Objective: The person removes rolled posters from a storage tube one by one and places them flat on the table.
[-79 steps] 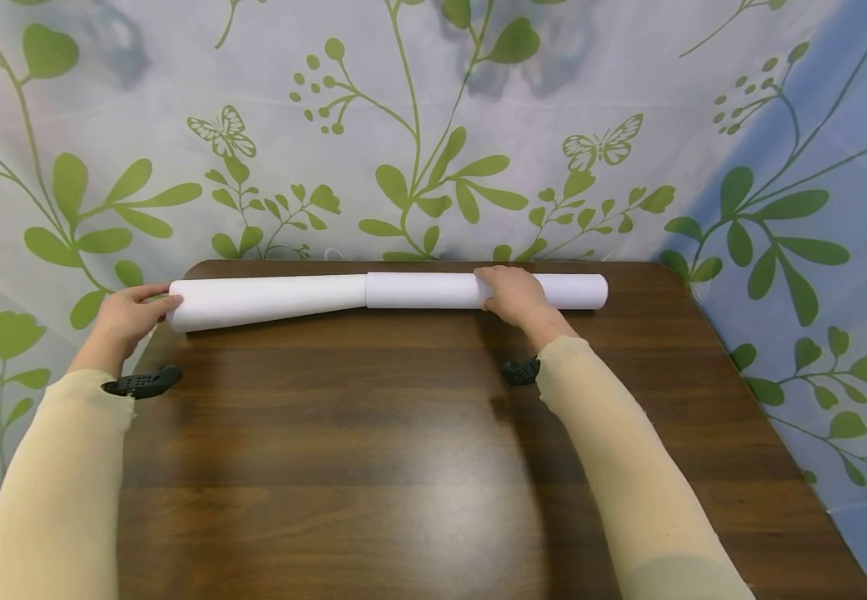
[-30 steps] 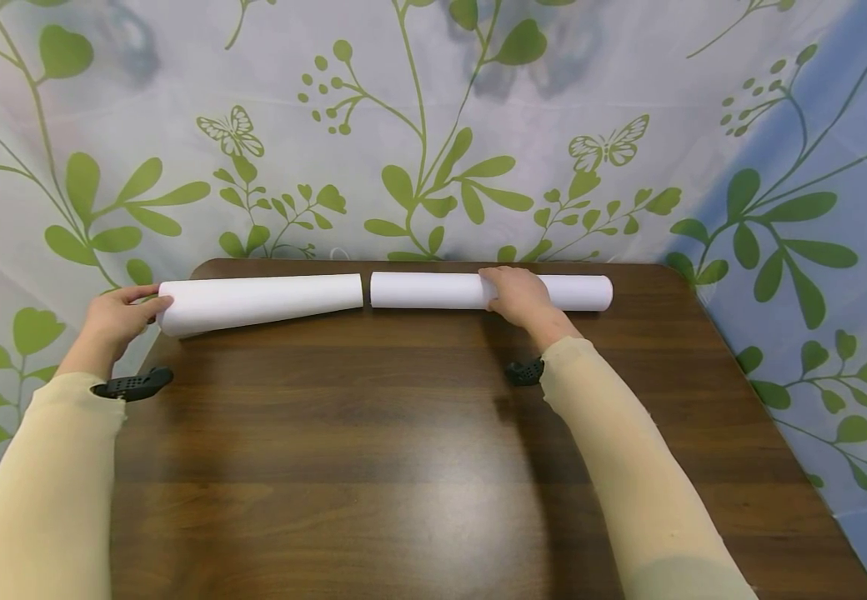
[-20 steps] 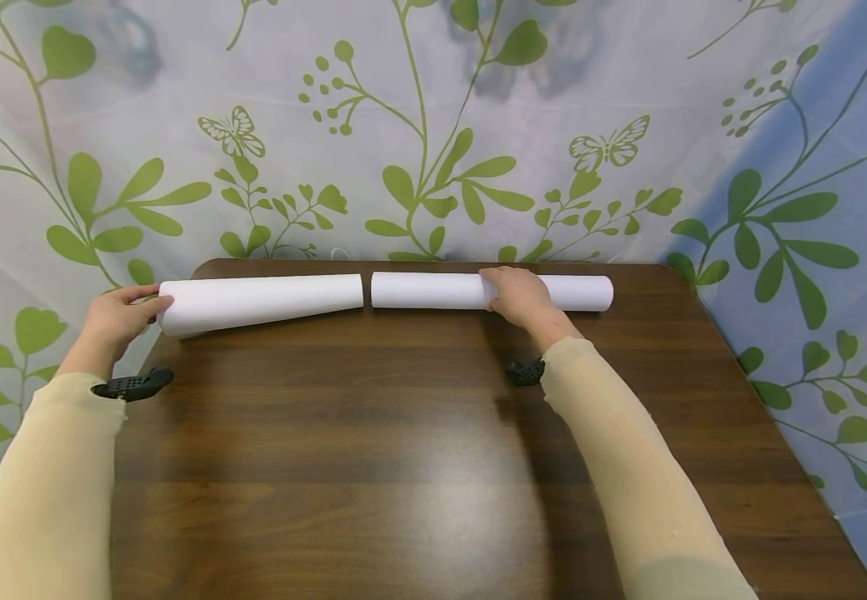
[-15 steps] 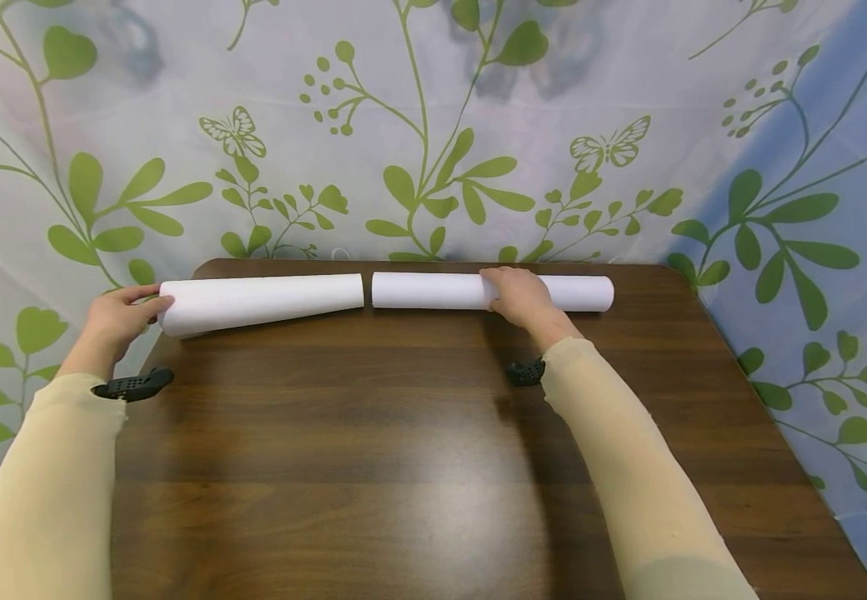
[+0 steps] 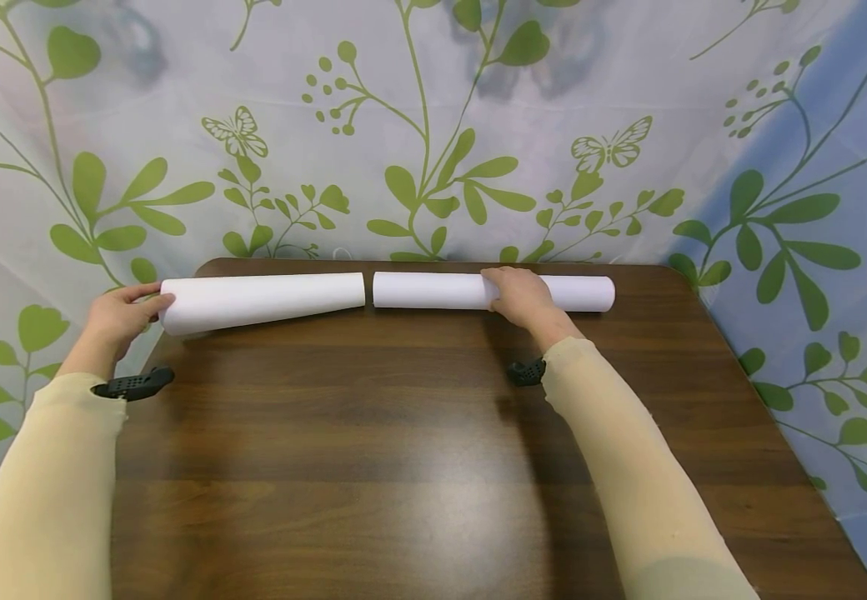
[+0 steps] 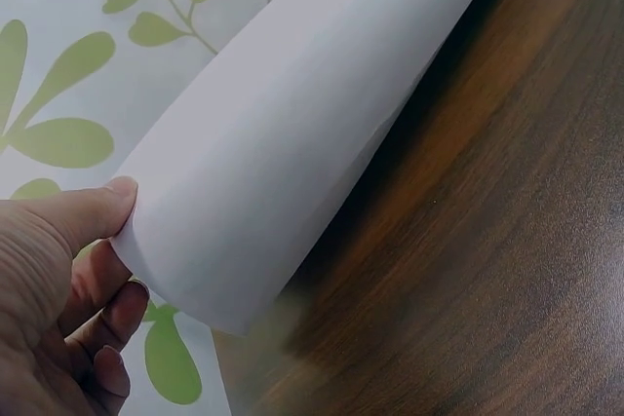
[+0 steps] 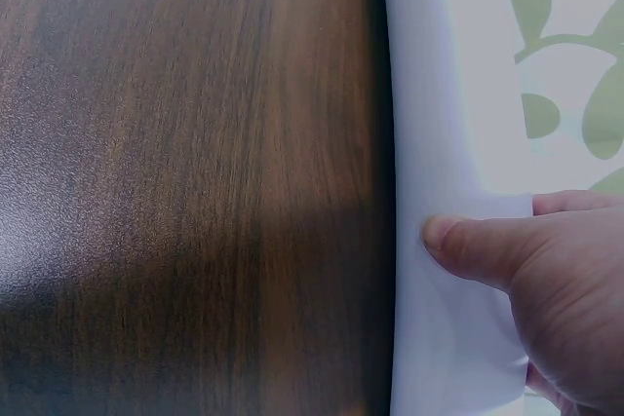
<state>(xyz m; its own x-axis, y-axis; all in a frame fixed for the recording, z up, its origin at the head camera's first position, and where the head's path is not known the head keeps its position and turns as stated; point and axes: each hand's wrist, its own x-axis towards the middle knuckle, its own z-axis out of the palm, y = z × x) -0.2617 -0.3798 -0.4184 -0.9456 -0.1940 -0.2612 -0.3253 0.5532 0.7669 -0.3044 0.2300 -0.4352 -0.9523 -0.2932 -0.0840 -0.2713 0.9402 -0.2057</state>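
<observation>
Upper left: paper roll, my left hand pinching; upper centre: second roll, my right hand gripping, presumably steadying.

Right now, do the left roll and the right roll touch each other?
Apart. The head view shows a narrow strip of table between the left roll and the right roll.

Smooth matt paper rolls, glossy wood-grain tabletop
</observation>
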